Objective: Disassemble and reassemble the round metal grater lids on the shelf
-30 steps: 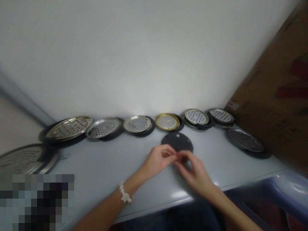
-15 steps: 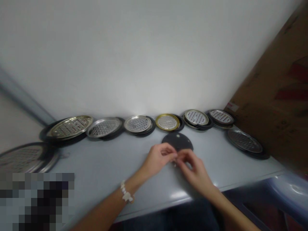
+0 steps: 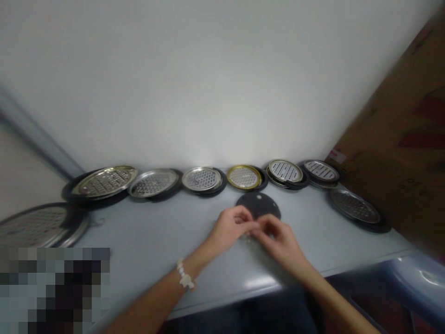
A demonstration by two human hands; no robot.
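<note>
Compared with 0.5 s ago: both hands hold nearly the same pose; the row of perforated metal discs [image 3: 202, 178] sits slightly farther right in view. Small shiny thing [image 3: 248, 239], blurred, shows just below the fingertips, as before.

Left hand [image 3: 231, 227]: thumb reaching toward the right hand, fingers curled, tips drawn together. Right hand [image 3: 280, 236]: thumb and forefinger tips brought together, meeting the left's. What lies between the tips is hidden; cannot tell which hand grips the shiny thing. Pale bracelet [image 3: 186, 277] on left wrist.

Black disc [image 3: 259, 203] lies flat on the table [image 3: 149, 241], just beyond the hands, near the yellow-rimmed disc [image 3: 244, 177].

Label [image 3: 337, 157] on the cardboard [image 3: 389, 139], right side: too small to read. Dark marks on cardboard: illegible.
</note>
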